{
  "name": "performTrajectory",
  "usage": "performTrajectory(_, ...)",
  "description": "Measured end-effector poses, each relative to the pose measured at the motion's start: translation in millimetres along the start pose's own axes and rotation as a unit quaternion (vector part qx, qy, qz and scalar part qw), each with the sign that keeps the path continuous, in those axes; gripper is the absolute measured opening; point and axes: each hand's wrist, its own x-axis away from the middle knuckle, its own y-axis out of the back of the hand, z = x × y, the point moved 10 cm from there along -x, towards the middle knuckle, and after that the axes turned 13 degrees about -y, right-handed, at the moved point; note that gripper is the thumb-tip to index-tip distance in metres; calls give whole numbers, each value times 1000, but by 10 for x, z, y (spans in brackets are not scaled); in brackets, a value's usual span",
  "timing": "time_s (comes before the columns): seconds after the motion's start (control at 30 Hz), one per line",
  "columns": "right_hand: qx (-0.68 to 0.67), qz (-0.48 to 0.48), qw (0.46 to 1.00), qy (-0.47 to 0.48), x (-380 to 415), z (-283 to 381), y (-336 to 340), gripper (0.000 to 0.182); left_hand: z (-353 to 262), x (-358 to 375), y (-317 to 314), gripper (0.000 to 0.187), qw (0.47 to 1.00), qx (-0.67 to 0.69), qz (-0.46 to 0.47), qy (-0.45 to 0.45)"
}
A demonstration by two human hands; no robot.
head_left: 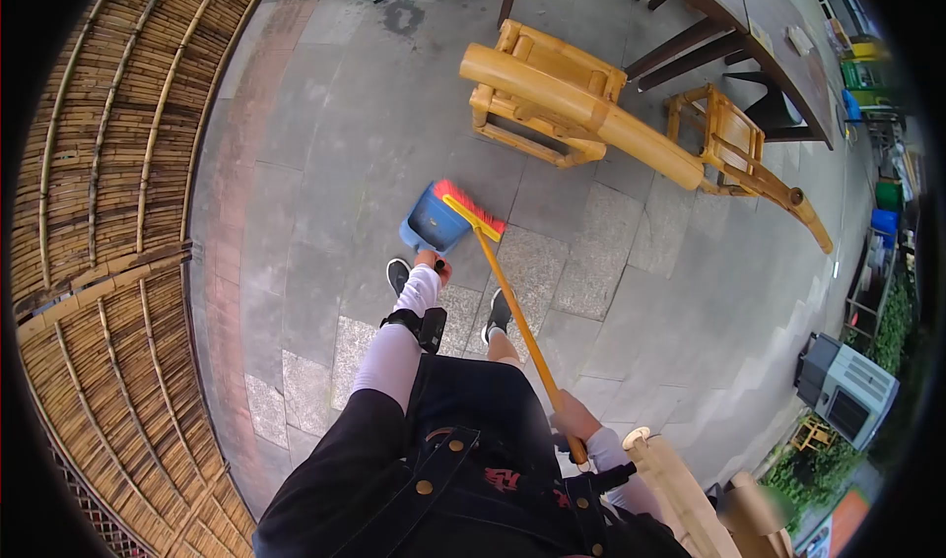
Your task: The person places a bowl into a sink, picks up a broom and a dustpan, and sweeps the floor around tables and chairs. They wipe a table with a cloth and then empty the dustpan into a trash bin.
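Note:
My left hand (431, 262) grips the handle of a blue dustpan (434, 221) that rests on the grey paving in front of my feet. My right hand (574, 422) is closed around the yellow handle of a broom (512, 307). The broom's red bristles (471, 201) sit at the mouth of the dustpan. Both arms wear white sleeves, with a black strap on the left wrist. My dark shoes (398, 274) stand just behind the dustpan.
A bamboo chair (552, 90) lies tipped over ahead, a second bamboo chair (734, 149) to its right, under a dark wooden table (778, 41). A woven bamboo wall (99, 213) curves along the left. Another bamboo chair back (680, 484) stands close at my right.

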Motion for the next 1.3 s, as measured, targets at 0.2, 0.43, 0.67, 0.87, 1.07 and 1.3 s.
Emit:
performTrajectory(0.2, 65, -82, 994, -9, 198, 545, -456, 34, -347, -107, 331, 7, 998, 49, -8, 42)
performTrajectory(0.43, 224, -163, 961, -23, -968, 1837, -989, 45, -1209, -265, 562, 10, 998, -17, 12, 52)
performTrajectory(0.67, -65, 91, 989, 94, -103, 2072, -1449, 35, -1735, -475, 548, 6, 996, 0, 34, 88)
performTrajectory(0.87, -218, 199, 951, 89, 549, 2801, -1441, 25, -2452, -442, 528, 11, 988, 29, 97, 116)
performTrajectory(1.07, -315, 225, 908, 160, 581, 4194, -894, 23, -3512, -128, -241, 13, 985, 16, 147, 86)
performTrajectory(1.3, -431, 270, 832, 220, 558, 5644, -201, 19, -4570, 135, -1233, 16, 988, -37, 145, 44)
